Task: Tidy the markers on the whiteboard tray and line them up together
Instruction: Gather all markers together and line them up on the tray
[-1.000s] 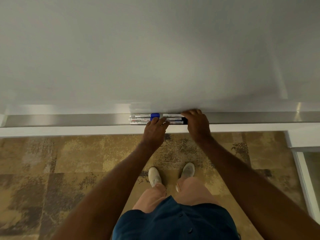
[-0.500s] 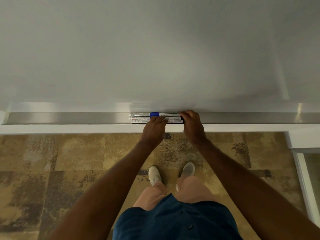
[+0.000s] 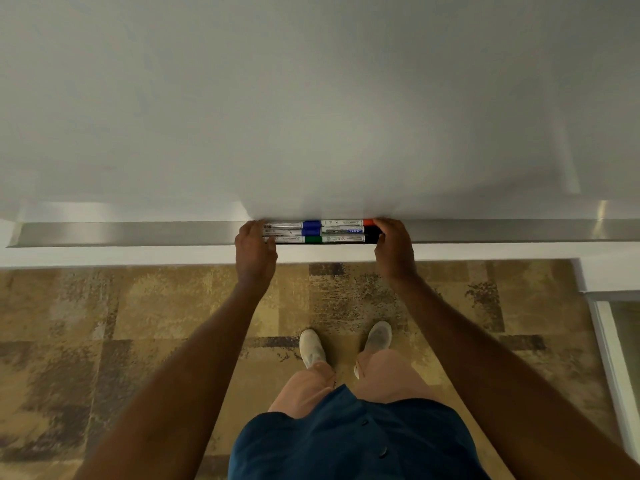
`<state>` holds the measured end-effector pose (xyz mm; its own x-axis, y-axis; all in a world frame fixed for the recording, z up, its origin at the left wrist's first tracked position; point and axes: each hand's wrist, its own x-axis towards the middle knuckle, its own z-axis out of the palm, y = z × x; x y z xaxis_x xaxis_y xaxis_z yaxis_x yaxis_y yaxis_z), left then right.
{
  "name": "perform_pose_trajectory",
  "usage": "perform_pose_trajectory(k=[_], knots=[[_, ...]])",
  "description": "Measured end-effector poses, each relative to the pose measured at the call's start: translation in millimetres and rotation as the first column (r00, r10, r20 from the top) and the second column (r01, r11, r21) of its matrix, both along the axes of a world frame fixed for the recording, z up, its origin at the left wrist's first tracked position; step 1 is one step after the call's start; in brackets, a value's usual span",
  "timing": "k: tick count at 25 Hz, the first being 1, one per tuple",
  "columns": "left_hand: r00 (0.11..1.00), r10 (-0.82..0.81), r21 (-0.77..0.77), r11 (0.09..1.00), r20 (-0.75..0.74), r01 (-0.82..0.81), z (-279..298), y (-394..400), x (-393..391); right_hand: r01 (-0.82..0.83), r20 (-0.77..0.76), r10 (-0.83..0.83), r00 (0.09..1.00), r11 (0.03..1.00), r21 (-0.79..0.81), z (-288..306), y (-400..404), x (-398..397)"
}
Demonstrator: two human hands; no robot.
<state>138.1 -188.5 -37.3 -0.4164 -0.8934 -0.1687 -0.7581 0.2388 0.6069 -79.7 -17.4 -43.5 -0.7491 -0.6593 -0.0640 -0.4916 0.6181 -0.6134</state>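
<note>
Several white whiteboard markers (image 3: pixel 318 231) lie on the metal tray (image 3: pixel 138 233) in three rows, two end to end in each row. Blue and green caps show in the middle, red and black caps at the right end. My left hand (image 3: pixel 255 252) presses against the left end of the group, fingers curled over the marker tips. At the right end, my right hand (image 3: pixel 394 247) cups the capped ends. The group sits squeezed between both hands.
The blank whiteboard (image 3: pixel 311 98) rises directly behind the tray. The tray runs left and right beyond the markers. Below are patterned carpet (image 3: pixel 104 323), my two feet, and a white frame (image 3: pixel 609 358) at the right.
Both hands have moved apart from the middle of the group to its two ends, uncovering the rows of markers. The markers now sit flush, end to end.
</note>
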Motion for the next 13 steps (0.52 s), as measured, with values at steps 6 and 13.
perform_pose_trajectory(k=[6,13], knots=[[1.000,0.010,0.024,1.000,-0.024,-0.009,2.6,-8.0,-1.9,-0.013,0.045,0.010,0.999,0.999,0.053,-0.8,-7.1,-3.8],[1.000,0.025,0.062,0.998,0.002,-0.026,-2.7,-13.4,-2.4,-0.006,0.053,0.003,0.999,0.998,0.058,0.1,-5.3,-4.5]])
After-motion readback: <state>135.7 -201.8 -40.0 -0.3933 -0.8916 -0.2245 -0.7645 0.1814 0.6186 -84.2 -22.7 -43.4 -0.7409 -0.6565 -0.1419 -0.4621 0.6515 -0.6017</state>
